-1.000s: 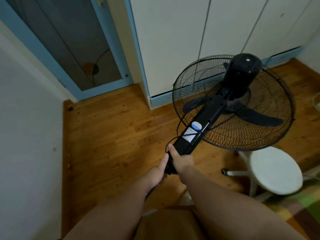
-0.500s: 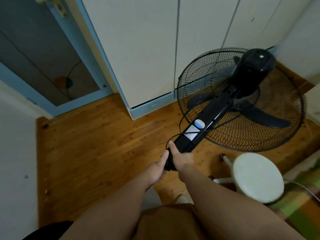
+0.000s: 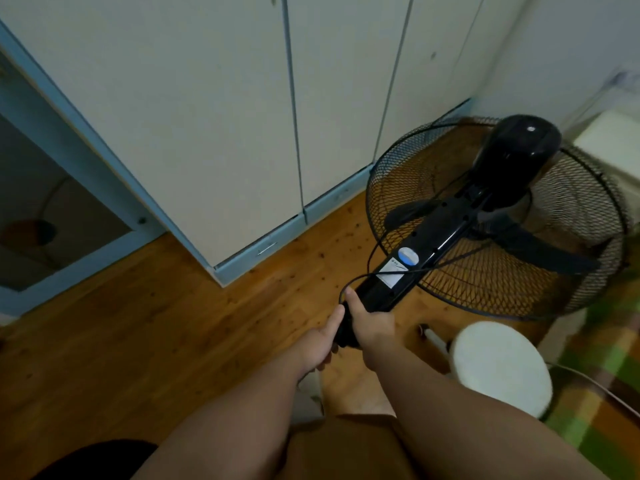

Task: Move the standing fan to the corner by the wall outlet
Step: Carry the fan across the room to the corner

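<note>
- Standing fan (image 3: 450, 233): black, seen from above and behind; control column with a blue-and-white round label and a white sticker, glossy motor housing at the far end, round wire cage with dark blades beyond it. It now lies further right in the head view than half a second ago, its cage near the corner where the white cupboard meets the right-hand wall.
- Fan cord (image 3: 360, 282): thin black lead looping off the lower end of the column, just beside the thumbs.
- Left hand (image 3: 322, 344): grip clenched round the lower part of the column, thumb laid along it; same hold as in both earlier frames.
- Right hand (image 3: 372, 320): grip clenched round the column just above the left hand, thumb pointing up the column; hold unchanged.
- Fan base (image 3: 498, 365): round, white, low at the right, with white legs showing at its left edge; whether it touches the floor cannot be told.
- Wooden floor (image 3: 166, 327): orange-brown boards; less of it shows behind the fan than before.
- White cupboard (image 3: 214, 116): tall panel doors with a pale blue plinth, filling more of the view than earlier.
- Blue-framed door (image 3: 52, 209): at the left edge, now largely out of view.
- Checked rug (image 3: 599, 393): green and orange, at the lower right.
- White box (image 3: 613, 143): pale object against the right-hand wall, behind the cage.
</note>
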Demonstrator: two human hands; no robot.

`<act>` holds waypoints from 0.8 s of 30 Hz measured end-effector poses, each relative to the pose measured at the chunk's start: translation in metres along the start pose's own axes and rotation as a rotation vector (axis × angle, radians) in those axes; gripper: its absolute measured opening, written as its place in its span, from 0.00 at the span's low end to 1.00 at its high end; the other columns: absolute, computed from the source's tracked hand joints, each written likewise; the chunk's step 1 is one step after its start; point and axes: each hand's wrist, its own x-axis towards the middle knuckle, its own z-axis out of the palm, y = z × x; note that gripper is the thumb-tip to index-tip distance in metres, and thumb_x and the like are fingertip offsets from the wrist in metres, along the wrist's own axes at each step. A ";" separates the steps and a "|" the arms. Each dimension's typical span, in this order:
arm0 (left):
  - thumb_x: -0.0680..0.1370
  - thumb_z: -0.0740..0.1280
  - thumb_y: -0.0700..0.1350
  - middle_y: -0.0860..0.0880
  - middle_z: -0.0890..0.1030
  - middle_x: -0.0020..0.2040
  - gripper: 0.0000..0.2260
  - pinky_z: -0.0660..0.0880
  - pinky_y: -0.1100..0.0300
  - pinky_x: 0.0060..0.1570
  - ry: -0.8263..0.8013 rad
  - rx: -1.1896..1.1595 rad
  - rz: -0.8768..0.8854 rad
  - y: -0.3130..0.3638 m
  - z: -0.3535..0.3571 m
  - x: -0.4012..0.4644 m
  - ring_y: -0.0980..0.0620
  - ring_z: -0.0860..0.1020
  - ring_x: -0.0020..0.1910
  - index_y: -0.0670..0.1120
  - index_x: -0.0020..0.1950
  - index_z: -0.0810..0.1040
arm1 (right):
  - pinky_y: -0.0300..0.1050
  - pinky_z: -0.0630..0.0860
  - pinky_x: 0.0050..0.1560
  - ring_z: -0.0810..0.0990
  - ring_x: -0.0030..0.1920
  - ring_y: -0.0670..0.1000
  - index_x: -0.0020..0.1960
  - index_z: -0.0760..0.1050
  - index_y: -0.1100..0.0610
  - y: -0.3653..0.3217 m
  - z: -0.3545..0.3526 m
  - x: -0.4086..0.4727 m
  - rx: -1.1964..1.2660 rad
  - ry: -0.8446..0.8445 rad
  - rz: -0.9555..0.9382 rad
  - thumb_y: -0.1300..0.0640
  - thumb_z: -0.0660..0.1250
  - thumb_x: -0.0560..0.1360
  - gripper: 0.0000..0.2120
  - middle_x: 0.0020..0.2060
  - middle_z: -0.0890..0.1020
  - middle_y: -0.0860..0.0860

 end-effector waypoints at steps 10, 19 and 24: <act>0.60 0.48 0.86 0.42 0.69 0.76 0.57 0.64 0.40 0.73 -0.171 0.135 0.051 0.054 -0.046 0.046 0.39 0.68 0.74 0.52 0.79 0.63 | 0.50 0.82 0.47 0.81 0.48 0.52 0.57 0.77 0.53 -0.040 0.024 0.030 0.115 0.081 -0.024 0.36 0.77 0.67 0.28 0.48 0.82 0.50; 0.55 0.44 0.88 0.35 0.73 0.69 0.64 0.69 0.41 0.68 -0.187 0.258 0.047 0.109 -0.024 0.083 0.35 0.72 0.68 0.42 0.72 0.73 | 0.38 0.72 0.32 0.78 0.40 0.44 0.45 0.73 0.46 -0.071 -0.004 0.075 0.151 0.129 -0.014 0.34 0.76 0.66 0.20 0.42 0.80 0.45; 0.58 0.44 0.87 0.37 0.80 0.59 0.61 0.75 0.46 0.57 -0.220 0.284 0.057 0.153 0.002 0.107 0.40 0.80 0.56 0.40 0.68 0.75 | 0.49 0.82 0.45 0.81 0.47 0.53 0.57 0.76 0.55 -0.097 -0.035 0.110 0.126 0.165 0.038 0.29 0.75 0.60 0.37 0.49 0.82 0.52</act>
